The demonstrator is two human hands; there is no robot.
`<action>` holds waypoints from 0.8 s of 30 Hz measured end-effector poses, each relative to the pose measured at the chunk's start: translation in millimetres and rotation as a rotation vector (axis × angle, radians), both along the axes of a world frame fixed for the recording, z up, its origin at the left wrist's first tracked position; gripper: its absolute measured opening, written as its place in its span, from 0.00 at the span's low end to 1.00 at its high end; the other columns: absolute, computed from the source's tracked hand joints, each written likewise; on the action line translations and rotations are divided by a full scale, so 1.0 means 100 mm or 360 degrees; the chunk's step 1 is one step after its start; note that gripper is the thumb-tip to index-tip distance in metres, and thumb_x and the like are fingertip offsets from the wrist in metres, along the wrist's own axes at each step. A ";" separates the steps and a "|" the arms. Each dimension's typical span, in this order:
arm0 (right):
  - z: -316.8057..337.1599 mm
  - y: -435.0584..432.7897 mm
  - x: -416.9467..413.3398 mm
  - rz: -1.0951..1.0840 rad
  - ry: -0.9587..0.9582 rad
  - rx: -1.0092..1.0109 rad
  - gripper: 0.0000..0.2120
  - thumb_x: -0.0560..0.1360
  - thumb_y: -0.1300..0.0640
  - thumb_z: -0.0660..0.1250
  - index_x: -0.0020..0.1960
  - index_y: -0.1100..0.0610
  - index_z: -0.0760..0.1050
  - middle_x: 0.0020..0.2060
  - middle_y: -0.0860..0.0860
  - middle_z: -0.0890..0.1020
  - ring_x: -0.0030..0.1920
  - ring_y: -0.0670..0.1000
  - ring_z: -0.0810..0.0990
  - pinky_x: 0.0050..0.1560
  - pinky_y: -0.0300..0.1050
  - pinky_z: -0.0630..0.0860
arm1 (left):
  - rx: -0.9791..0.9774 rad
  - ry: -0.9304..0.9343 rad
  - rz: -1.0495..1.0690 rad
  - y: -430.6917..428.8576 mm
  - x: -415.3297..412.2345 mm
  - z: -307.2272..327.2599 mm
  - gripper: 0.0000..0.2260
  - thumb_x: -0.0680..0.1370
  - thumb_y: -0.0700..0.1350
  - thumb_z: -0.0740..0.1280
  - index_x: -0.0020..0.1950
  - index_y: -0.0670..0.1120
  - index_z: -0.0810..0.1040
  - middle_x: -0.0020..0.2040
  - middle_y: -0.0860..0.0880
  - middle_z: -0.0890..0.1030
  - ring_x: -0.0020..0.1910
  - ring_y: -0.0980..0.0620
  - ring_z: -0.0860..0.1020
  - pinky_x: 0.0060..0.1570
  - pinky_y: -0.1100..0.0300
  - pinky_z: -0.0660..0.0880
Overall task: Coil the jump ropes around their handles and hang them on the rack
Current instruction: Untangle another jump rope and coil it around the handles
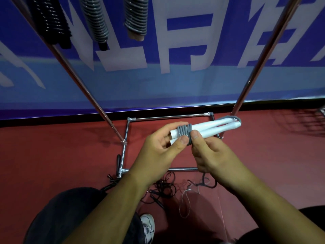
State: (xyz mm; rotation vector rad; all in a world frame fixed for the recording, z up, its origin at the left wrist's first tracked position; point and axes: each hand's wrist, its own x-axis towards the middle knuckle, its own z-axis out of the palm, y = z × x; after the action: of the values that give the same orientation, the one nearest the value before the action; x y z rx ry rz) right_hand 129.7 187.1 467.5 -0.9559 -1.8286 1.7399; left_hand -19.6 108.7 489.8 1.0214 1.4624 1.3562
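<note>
Two white jump-rope handles [212, 129] lie side by side, pointing right, with a few turns of grey rope [183, 132] wound round their left end. My left hand [163, 148] grips that left end, thumb on the coils. My right hand [211, 155] pinches the grey rope just right of the coils, and the rope's tail drops below it. Three coiled ropes hang at the top: a black one [54, 23] and two grey ones [96, 20] [136, 16].
The metal rack's slanted poles [82, 85] [260, 67] and floor frame [168, 118] stand before a blue banner wall [175, 85]. Loose black ropes [165, 187] and a pale rope [186, 203] lie tangled on the red floor by my knee and white shoe [148, 228].
</note>
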 end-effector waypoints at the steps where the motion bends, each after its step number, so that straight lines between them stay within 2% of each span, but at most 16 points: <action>1: 0.01 0.01 0.00 0.0011 -0.0005 0.0018 0.29 0.75 0.28 0.58 0.34 0.52 0.61 0.29 0.51 0.59 0.28 0.49 0.58 0.32 0.50 0.57 | -0.0009 -0.0009 -0.0004 0.00 -0.01 0.00 0.14 0.79 0.46 0.70 0.64 0.54 0.80 0.57 0.54 0.86 0.57 0.56 0.84 0.56 0.64 0.78; 6: 0.07 0.02 0.02 0.0058 -0.0044 0.0056 0.28 0.76 0.28 0.57 0.31 0.50 0.64 0.27 0.46 0.61 0.28 0.47 0.58 0.32 0.48 0.58 | -0.0040 -0.0172 -0.0253 -0.01 -0.09 0.03 0.18 0.80 0.48 0.70 0.70 0.58 0.78 0.62 0.53 0.84 0.61 0.55 0.81 0.59 0.63 0.75; 8: 0.11 0.01 0.02 0.0053 -0.0087 0.0087 0.28 0.77 0.29 0.56 0.30 0.50 0.65 0.26 0.45 0.61 0.27 0.46 0.59 0.31 0.46 0.59 | -0.0025 -0.0065 -0.0228 -0.01 -0.11 0.07 0.17 0.79 0.47 0.70 0.69 0.55 0.78 0.60 0.54 0.85 0.59 0.57 0.82 0.57 0.65 0.76; 10: 0.15 -0.01 0.02 -0.0005 -0.0145 0.0133 0.29 0.79 0.32 0.57 0.28 0.50 0.69 0.24 0.44 0.63 0.26 0.46 0.60 0.29 0.43 0.61 | 0.0001 0.0028 -0.0161 -0.01 -0.12 0.07 0.17 0.79 0.42 0.70 0.67 0.53 0.79 0.57 0.54 0.86 0.56 0.56 0.84 0.55 0.64 0.77; 13: 0.19 -0.02 -0.01 -0.0061 -0.0190 0.0118 0.27 0.76 0.35 0.57 0.36 0.54 0.80 0.22 0.45 0.64 0.24 0.47 0.61 0.26 0.41 0.61 | 0.0007 0.0170 -0.0048 0.00 -0.11 0.03 0.17 0.79 0.38 0.72 0.64 0.55 0.80 0.55 0.54 0.86 0.54 0.55 0.84 0.55 0.62 0.79; 16: 0.18 -0.03 -0.03 -0.0095 -0.0245 0.0058 0.30 0.76 0.34 0.57 0.36 0.59 0.80 0.21 0.46 0.64 0.23 0.47 0.60 0.25 0.40 0.61 | -0.0006 0.0242 0.0028 0.01 -0.10 -0.02 0.16 0.78 0.38 0.73 0.63 0.55 0.81 0.54 0.56 0.86 0.53 0.56 0.84 0.54 0.62 0.79; 21: 0.18 -0.03 -0.04 -0.0130 -0.0273 -0.0077 0.32 0.72 0.30 0.57 0.27 0.56 0.77 0.20 0.48 0.65 0.21 0.47 0.61 0.24 0.40 0.61 | 0.0002 0.0235 0.0095 0.02 -0.05 -0.04 0.15 0.77 0.38 0.74 0.62 0.52 0.81 0.53 0.56 0.86 0.51 0.58 0.84 0.51 0.64 0.78; 24: 0.15 -0.03 -0.05 -0.0141 -0.0345 -0.0145 0.32 0.80 0.35 0.57 0.28 0.56 0.77 0.20 0.48 0.64 0.20 0.47 0.61 0.23 0.38 0.59 | 0.0006 0.0232 0.0125 0.03 -0.05 -0.05 0.15 0.77 0.38 0.74 0.60 0.53 0.81 0.53 0.58 0.86 0.51 0.58 0.84 0.51 0.63 0.79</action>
State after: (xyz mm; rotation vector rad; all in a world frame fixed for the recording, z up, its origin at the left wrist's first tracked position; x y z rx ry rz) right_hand 124.9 184.4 482.3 -1.2868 -1.8179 1.7357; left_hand -24.1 112.1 484.8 1.0943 1.6233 1.3637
